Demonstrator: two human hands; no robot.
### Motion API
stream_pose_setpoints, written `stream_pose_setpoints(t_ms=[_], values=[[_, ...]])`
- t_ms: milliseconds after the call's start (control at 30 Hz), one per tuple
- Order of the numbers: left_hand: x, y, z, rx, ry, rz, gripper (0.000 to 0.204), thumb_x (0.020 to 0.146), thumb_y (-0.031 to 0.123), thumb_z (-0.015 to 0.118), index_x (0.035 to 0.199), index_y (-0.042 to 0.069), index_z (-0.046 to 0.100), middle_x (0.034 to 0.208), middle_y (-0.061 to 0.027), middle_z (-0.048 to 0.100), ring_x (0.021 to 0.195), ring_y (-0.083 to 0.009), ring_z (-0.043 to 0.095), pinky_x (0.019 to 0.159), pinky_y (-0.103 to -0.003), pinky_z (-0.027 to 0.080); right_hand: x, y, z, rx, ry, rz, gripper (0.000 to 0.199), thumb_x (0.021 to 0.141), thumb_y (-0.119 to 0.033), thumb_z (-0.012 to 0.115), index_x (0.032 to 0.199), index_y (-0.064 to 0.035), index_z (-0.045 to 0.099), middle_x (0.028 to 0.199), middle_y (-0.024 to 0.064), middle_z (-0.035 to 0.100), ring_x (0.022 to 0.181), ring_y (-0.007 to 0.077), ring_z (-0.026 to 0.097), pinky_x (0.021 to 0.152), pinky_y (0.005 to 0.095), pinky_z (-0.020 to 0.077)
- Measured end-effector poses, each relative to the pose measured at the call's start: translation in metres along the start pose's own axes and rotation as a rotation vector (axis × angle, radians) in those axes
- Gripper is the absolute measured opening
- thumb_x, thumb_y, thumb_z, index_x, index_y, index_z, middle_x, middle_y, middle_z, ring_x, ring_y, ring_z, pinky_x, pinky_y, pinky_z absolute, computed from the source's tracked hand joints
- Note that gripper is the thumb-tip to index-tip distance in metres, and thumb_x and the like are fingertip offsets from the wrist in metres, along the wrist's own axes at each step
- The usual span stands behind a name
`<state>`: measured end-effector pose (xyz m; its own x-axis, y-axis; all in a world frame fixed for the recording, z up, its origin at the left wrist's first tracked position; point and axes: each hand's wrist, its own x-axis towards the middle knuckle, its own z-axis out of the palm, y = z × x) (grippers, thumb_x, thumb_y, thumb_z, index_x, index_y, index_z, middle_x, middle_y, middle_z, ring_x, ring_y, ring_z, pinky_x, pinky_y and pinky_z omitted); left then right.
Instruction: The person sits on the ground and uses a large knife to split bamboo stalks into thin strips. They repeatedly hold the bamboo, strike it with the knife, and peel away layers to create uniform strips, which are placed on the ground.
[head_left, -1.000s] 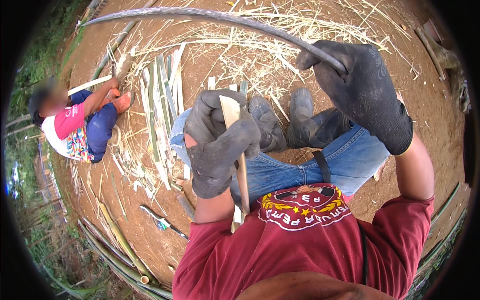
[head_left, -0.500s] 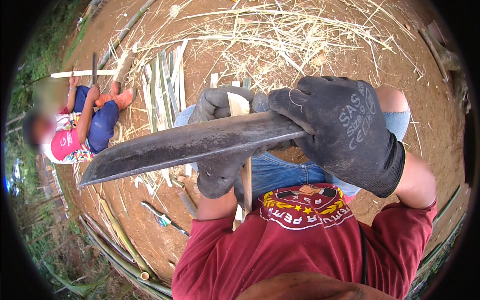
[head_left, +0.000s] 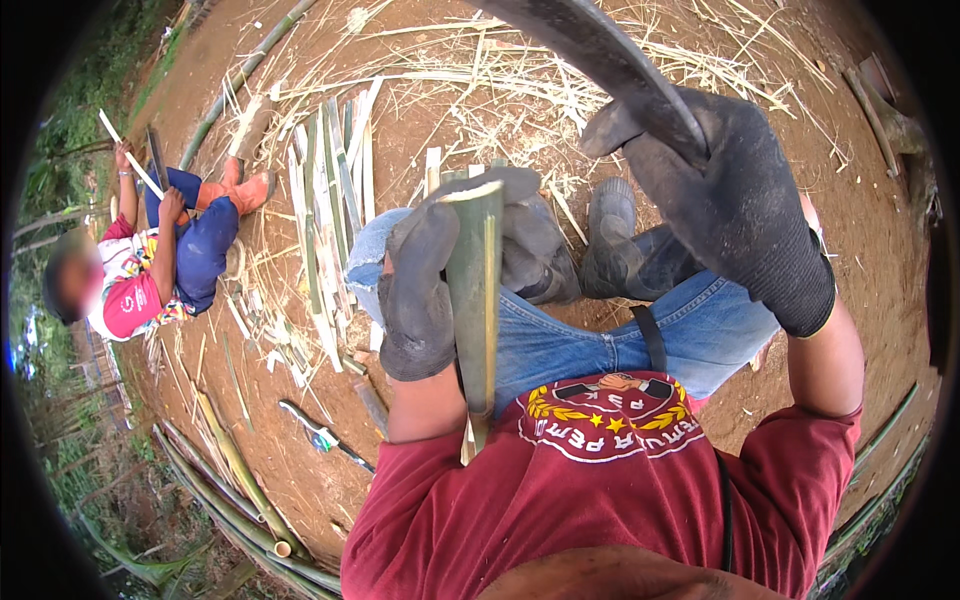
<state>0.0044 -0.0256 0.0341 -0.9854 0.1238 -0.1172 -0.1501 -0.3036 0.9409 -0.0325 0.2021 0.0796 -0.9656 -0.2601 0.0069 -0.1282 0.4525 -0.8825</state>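
Observation:
My left hand (head_left: 425, 285), in a dark grey work glove, is wrapped round a split green bamboo strip (head_left: 475, 290). The strip stands lengthwise over my left thigh, its pale cut end away from me and its near end by my shirt. In a black glove, my right hand (head_left: 715, 190) grips a machete (head_left: 610, 60), its handle mostly hidden in the fist. The dark blade points up and away to the left, its tip beyond the upper edge of the view. Blade and bamboo are apart.
Split bamboo strips (head_left: 325, 200) lie in a pile left of my knees. Shavings (head_left: 560, 75) cover the ground ahead. Bamboo poles (head_left: 235, 470) and a dark strap-like thing (head_left: 325, 438) lie at lower left. Another person (head_left: 150, 260) sits far left, holding a pale strip and a blade.
My right hand has swung the machete up and away from the bamboo. The strip has turned in my left hand, showing its green outer face. The other person's strip has tilted.

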Motion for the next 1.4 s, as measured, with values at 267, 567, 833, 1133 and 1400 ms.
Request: stream_pose_setpoints(t_ms=[267, 567, 833, 1133, 1400], values=[[0.001, -0.007, -0.015, -0.103, -0.100, 0.022, 0.057, 0.098, 0.045, 0.050, 0.115, -0.008, 0.060, 0.069, -0.0089, 0.056, 0.060, -0.0149, 0.055, 0.048, -0.028, 0.041, -0.005, 0.009, 0.013, -0.083, -0.029, -0.034, 0.014, 0.085, -0.009, 0.061, 0.096, -0.0085, 0.069, 0.063, 0.0092, 0.057, 0.056, 0.0165, 0.056, 0.054, 0.0334, 0.0456], [0.004, -0.022, -0.029, -0.006, -0.101, 0.087, 0.070, 0.089, 0.054, 0.066, 0.117, -0.009, 0.055, 0.058, -0.0019, 0.054, 0.037, -0.0085, 0.046, 0.030, -0.020, 0.033, -0.012, 0.009, 0.055, -0.681, 0.028, -0.468, 0.030, 0.080, -0.029, 0.068, 0.108, -0.0183, 0.067, 0.077, 0.0054, 0.060, 0.071, 0.0241, 0.067, 0.060, 0.0391, 0.0524], [0.010, -0.020, -0.031, -0.152, -0.283, 0.104, 0.055, 0.092, 0.051, 0.065, 0.093, -0.002, 0.052, 0.053, -0.0007, 0.050, 0.033, -0.0072, 0.041, 0.030, -0.019, 0.031, -0.003, 0.007, 0.070, -0.630, 0.086, -0.501, 0.032, 0.079, -0.027, 0.067, 0.108, -0.0154, 0.066, 0.077, 0.0060, 0.060, 0.069, 0.0245, 0.065, 0.059, 0.0394, 0.0517], [0.009, -0.030, -0.034, -0.237, -0.269, 0.144, 0.055, 0.091, 0.049, 0.066, 0.096, -0.005, 0.054, 0.051, 0.0004, 0.048, 0.033, -0.0073, 0.041, 0.031, -0.020, 0.030, -0.001, 0.007, 0.078, -0.637, 0.090, -0.479, 0.035, 0.078, -0.028, 0.067, 0.111, -0.0159, 0.066, 0.078, 0.0051, 0.060, 0.069, 0.0239, 0.065, 0.059, 0.0386, 0.0516], [0.010, -0.032, -0.041, -0.117, -0.227, 0.121, 0.058, 0.089, 0.051, 0.067, 0.097, -0.005, 0.055, 0.051, 0.0015, 0.048, 0.034, -0.0067, 0.042, 0.032, -0.019, 0.031, 0.000, 0.009, 0.078, -0.650, 0.101, -0.461, 0.036, 0.079, -0.027, 0.066, 0.113, -0.0163, 0.066, 0.079, 0.0049, 0.061, 0.071, 0.0240, 0.066, 0.060, 0.0382, 0.0517]])
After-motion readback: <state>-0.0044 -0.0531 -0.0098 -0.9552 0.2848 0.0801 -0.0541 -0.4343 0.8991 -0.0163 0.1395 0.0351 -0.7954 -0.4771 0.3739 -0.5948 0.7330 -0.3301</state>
